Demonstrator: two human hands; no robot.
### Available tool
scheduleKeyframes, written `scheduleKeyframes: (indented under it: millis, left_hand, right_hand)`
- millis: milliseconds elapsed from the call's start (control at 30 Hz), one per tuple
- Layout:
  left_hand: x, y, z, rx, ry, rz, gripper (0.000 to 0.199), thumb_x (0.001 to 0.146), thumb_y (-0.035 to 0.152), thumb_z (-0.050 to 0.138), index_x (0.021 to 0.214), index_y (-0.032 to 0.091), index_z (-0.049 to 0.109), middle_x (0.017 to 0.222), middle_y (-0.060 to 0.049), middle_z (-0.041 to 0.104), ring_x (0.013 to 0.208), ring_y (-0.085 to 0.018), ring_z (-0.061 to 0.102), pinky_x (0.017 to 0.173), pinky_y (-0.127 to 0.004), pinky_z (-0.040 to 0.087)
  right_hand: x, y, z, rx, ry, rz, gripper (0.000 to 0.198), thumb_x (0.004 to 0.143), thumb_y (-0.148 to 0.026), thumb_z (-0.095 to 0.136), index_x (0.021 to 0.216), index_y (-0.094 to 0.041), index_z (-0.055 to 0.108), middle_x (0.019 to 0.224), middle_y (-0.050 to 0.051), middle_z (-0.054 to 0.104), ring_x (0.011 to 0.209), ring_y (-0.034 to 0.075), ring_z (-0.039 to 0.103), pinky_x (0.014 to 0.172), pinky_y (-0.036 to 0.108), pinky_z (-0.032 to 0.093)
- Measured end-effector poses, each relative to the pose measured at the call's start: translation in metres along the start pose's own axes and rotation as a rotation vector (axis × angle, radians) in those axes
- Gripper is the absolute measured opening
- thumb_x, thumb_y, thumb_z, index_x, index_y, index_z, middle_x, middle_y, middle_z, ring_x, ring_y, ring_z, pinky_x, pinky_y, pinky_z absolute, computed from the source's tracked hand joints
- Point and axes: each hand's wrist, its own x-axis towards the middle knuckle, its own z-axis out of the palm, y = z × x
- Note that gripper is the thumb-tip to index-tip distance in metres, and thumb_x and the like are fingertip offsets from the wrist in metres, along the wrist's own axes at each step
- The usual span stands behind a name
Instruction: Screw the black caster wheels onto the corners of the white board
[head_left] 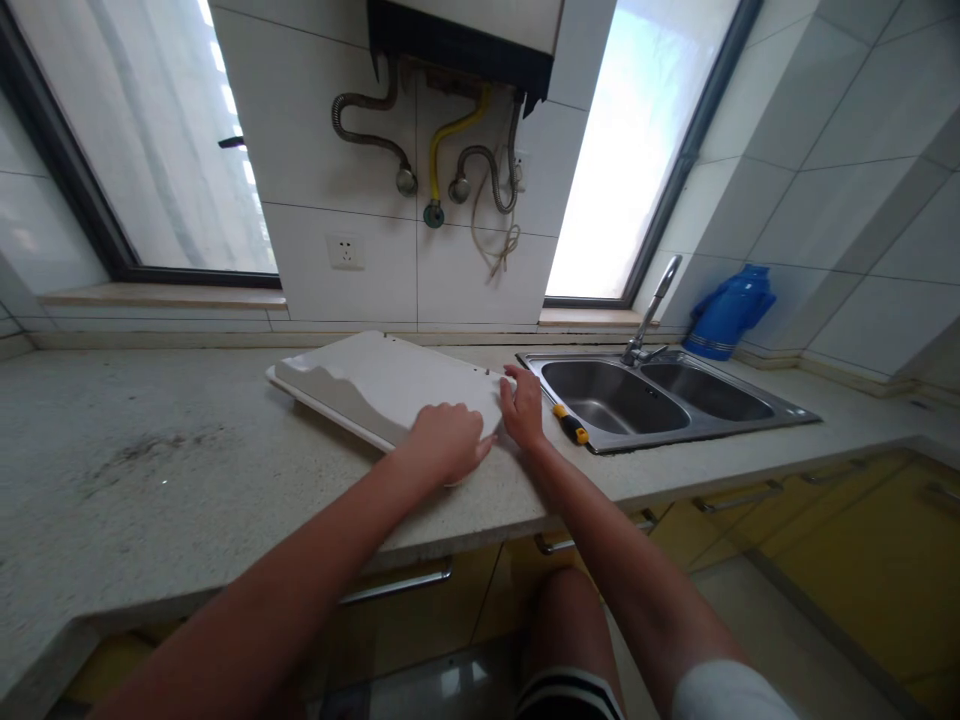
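A flat white panel with a raised rim and small dark notches along its far edge lies tilted on the countertop. My left hand is closed at its near edge, fingers curled and thumb pointing right. At the panel's right end, my right hand has its fingers bent around the corner. The undersides of the fingers are partly hidden. Just right of that hand, a yellow and black screwdriver lies against the sink's rim, its shaft not clearly visible.
A double steel sink with a faucet is set in the counter on the right. Behind it stands a blue plastic container. Pipes hang from a wall-mounted heater above. Yellow cabinets with metal handles are below.
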Motion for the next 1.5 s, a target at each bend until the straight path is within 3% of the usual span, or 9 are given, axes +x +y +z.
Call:
scheduleKeyframes:
  millis: [200,300,433,633,800,967,1167,1300,1500]
  left_hand:
    - [-0.035,-0.192,-0.001,-0.106,0.506,-0.386,0.052,0.121,0.047,0.039,0.138,0.019,0.079,0.134,-0.006,0.086,0.116,-0.026,0.08,0.107,-0.039,0.062]
    - [-0.043,-0.284,0.024,-0.218,0.501,-0.729,0.059,0.122,0.056,0.036,0.142,0.017,0.075,0.129,-0.004,0.087,0.111,-0.023,0.078,0.104,-0.036,0.063]
    - [-0.039,-0.341,0.057,-0.347,0.423,-0.758,0.069,0.125,0.051,0.024,0.126,0.007,0.078,0.116,-0.01,0.09,0.099,-0.019,0.08,0.089,-0.029,0.066]
    - [-0.046,-0.36,0.081,-0.474,0.343,-0.693,0.054,0.12,0.036,0.041,0.151,0.001,0.067,0.127,-0.017,0.087,0.098,-0.019,0.083,0.086,-0.028,0.067]
    - [-0.073,-0.356,0.074,-0.337,0.182,-0.634,0.077,0.103,0.04,0.059,0.171,0.004,0.053,0.156,-0.027,0.073,0.122,-0.035,0.082,0.111,-0.048,0.062]
    - [-0.107,-0.317,0.052,0.018,0.062,-0.619,0.08,0.108,0.062,0.041,0.166,0.011,0.063,0.132,-0.027,0.083,0.117,-0.048,0.08,0.098,-0.057,0.062]
    - [-0.158,-0.282,0.045,0.291,0.074,-0.419,0.075,0.111,0.061,0.026,0.124,0.015,0.084,0.104,-0.022,0.086,0.098,-0.043,0.082,0.07,-0.041,0.053]
    - [-0.192,-0.294,0.061,0.245,0.28,-0.268,0.071,0.104,0.079,0.042,0.094,0.024,0.085,0.093,-0.015,0.085,0.091,-0.038,0.082,0.071,-0.04,0.051]
    - [-0.195,-0.319,0.08,-0.129,0.38,-0.352,0.058,0.113,0.047,0.034,0.14,0.016,0.075,0.128,-0.017,0.081,0.114,-0.033,0.079,0.1,-0.042,0.06]
  right_hand:
    - [-0.009,0.011,0.014,-0.035,0.144,0.151,0.037,0.115,-0.044,0.038,0.122,-0.022,0.066,0.116,0.015,0.075,0.11,0.031,0.066,0.104,0.051,0.054]
    - [-0.006,0.011,0.015,-0.057,0.165,0.181,0.036,0.114,-0.041,0.037,0.118,-0.023,0.067,0.111,0.015,0.077,0.107,0.032,0.066,0.102,0.05,0.053]
    - [-0.005,0.01,0.013,-0.106,0.174,0.206,0.035,0.113,-0.04,0.038,0.116,-0.023,0.068,0.111,0.016,0.078,0.106,0.033,0.067,0.101,0.051,0.053]
    - [-0.014,0.015,0.004,-0.149,0.053,0.2,0.038,0.099,-0.022,0.047,0.127,-0.022,0.072,0.121,0.015,0.084,0.109,0.033,0.077,0.102,0.049,0.06]
    - [-0.015,0.017,0.006,-0.136,-0.107,0.197,0.061,0.092,-0.025,0.067,0.153,-0.024,0.068,0.155,0.014,0.076,0.138,0.035,0.076,0.117,0.048,0.06]
    - [-0.002,0.028,0.008,-0.109,-0.194,0.239,0.065,0.095,-0.028,0.064,0.159,-0.019,0.067,0.178,0.018,0.054,0.161,0.044,0.058,0.131,0.063,0.049]
    - [0.026,0.048,0.001,0.028,-0.262,0.231,0.054,0.095,-0.035,0.065,0.146,-0.024,0.08,0.167,0.009,0.068,0.157,0.041,0.063,0.136,0.06,0.046]
    - [0.033,0.055,-0.001,0.116,-0.284,0.218,0.054,0.091,-0.04,0.073,0.143,-0.027,0.083,0.159,0.007,0.074,0.155,0.041,0.065,0.139,0.063,0.041]
    - [0.027,0.058,-0.007,0.195,-0.3,0.214,0.057,0.088,-0.045,0.072,0.142,-0.028,0.084,0.16,0.006,0.073,0.158,0.041,0.062,0.143,0.063,0.036]
